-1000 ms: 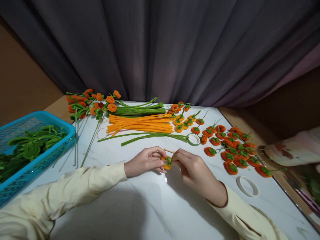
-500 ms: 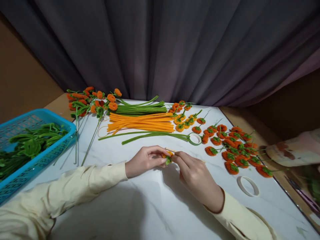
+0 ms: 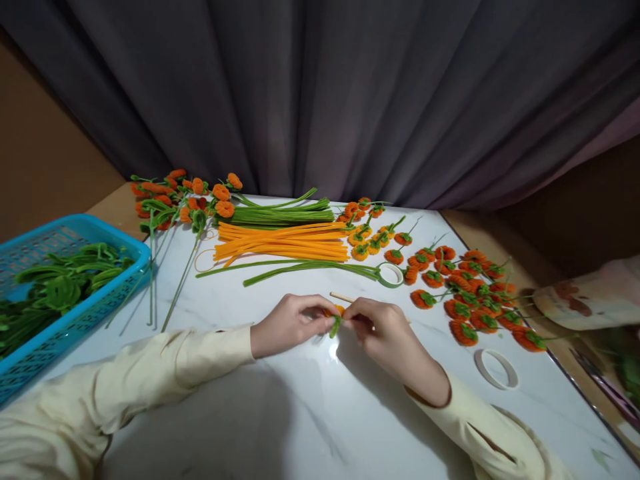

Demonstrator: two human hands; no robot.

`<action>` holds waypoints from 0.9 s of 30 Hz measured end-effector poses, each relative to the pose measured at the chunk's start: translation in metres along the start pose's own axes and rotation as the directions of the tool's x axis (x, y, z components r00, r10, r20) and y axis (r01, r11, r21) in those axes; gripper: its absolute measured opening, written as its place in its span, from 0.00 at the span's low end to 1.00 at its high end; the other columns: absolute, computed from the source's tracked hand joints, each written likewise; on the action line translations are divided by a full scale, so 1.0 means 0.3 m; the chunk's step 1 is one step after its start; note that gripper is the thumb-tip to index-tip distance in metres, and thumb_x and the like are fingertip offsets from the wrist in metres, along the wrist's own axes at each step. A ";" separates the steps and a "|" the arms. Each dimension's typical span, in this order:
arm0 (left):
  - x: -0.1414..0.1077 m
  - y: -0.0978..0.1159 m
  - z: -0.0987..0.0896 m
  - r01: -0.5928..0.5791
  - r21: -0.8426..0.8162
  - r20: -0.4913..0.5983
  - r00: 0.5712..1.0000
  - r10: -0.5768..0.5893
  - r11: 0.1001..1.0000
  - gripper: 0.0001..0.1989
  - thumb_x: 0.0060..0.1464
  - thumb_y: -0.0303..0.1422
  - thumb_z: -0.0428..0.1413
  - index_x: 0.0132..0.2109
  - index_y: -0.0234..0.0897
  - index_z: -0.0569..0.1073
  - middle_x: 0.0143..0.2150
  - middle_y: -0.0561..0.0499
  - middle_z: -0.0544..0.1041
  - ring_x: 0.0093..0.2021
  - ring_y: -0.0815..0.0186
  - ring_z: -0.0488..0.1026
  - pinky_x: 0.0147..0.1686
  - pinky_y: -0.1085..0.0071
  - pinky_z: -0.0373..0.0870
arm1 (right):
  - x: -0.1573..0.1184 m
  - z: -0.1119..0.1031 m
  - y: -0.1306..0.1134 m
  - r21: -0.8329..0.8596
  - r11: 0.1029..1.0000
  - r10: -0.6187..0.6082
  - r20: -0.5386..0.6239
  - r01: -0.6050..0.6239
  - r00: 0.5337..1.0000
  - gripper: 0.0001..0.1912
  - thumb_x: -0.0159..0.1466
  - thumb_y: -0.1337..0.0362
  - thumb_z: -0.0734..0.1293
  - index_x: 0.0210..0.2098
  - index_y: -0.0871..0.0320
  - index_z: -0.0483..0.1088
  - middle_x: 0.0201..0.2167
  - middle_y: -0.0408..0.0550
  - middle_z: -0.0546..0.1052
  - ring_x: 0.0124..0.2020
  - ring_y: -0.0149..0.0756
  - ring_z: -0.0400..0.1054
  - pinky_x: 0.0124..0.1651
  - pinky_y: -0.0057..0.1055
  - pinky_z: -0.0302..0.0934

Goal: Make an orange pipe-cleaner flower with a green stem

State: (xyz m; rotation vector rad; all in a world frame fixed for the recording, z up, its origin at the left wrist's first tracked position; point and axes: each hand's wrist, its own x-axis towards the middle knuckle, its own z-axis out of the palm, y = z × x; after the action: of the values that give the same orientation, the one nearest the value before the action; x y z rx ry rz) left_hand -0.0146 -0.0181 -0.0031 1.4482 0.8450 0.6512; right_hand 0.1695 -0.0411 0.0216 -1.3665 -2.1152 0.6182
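My left hand (image 3: 295, 325) pinches a small flower of orange and green pipe cleaner (image 3: 336, 325) between thumb and fingers. From the other side, the fingertips of my right hand (image 3: 387, 340) are closed on the same flower at its green part. Much of the flower is hidden by the fingers. A thin wooden stick (image 3: 341, 297) shows behind my right hand, which covers its middle. Beyond the hands lie a few green pipe cleaners (image 3: 300, 267), a bundle of orange pipe cleaners (image 3: 280, 243) and a green bundle (image 3: 285, 213).
Several finished orange flowers (image 3: 465, 290) lie at the right, with smaller yellow-orange ones (image 3: 360, 251) nearby. A roll of green tape (image 3: 391, 275) and a white ring (image 3: 497, 370) rest on the table. At the left stand a blue basket (image 3: 143, 257) of green pieces and stemmed orange flowers (image 3: 220, 193).
My right hand has shifted slightly, its fingers now lower on the flower's green part. More of the stick shows behind it. My left hand has hardly moved.
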 end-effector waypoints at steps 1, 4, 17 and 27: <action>0.006 0.005 -0.008 0.028 -0.033 0.020 0.999 -0.027 0.999 0.11 0.53 0.34 0.54 0.41 0.31 0.73 0.35 0.46 0.75 0.35 0.67 0.72 0.35 0.73 0.71 | 0.001 0.000 0.005 -0.020 0.999 -0.036 -0.014 0.036 0.999 0.12 0.51 0.80 0.58 0.25 0.59 0.68 0.22 0.44 0.74 0.22 0.30 0.66 0.25 0.23 0.56; 0.017 0.030 -0.027 0.035 0.028 -0.007 0.999 -0.035 0.999 0.10 0.55 0.36 0.52 0.39 0.33 0.71 0.33 0.49 0.73 0.33 0.67 0.71 0.32 0.74 0.70 | -0.001 0.004 0.014 -0.046 0.992 -0.115 -0.026 0.113 0.993 0.13 0.53 0.80 0.56 0.26 0.59 0.67 0.25 0.45 0.73 0.24 0.31 0.66 0.27 0.24 0.58; 0.000 0.091 -0.034 -0.238 0.627 0.145 0.971 0.190 0.741 0.09 0.61 0.31 0.44 0.35 0.35 0.67 0.34 0.50 0.68 0.35 0.68 0.66 0.38 0.72 0.62 | -0.023 0.046 0.037 -0.126 0.940 -0.319 0.010 0.318 0.948 0.15 0.54 0.81 0.54 0.33 0.60 0.64 0.29 0.50 0.71 0.31 0.35 0.66 0.33 0.28 0.61; -0.011 0.015 -0.012 -0.243 0.709 0.180 0.970 0.163 0.662 0.11 0.63 0.29 0.39 0.36 0.35 0.64 0.35 0.50 0.67 0.33 0.67 0.65 0.35 0.70 0.62 | -0.029 0.069 0.036 -0.085 0.962 -0.259 0.024 0.260 0.966 0.16 0.52 0.82 0.54 0.32 0.60 0.65 0.29 0.49 0.72 0.30 0.34 0.67 0.32 0.27 0.61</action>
State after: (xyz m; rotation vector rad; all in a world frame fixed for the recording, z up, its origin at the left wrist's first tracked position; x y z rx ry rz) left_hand -0.0188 -0.0186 0.0018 2.3193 0.9152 0.3980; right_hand 0.1659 -0.0469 -0.0024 -1.1044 -2.3053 0.4326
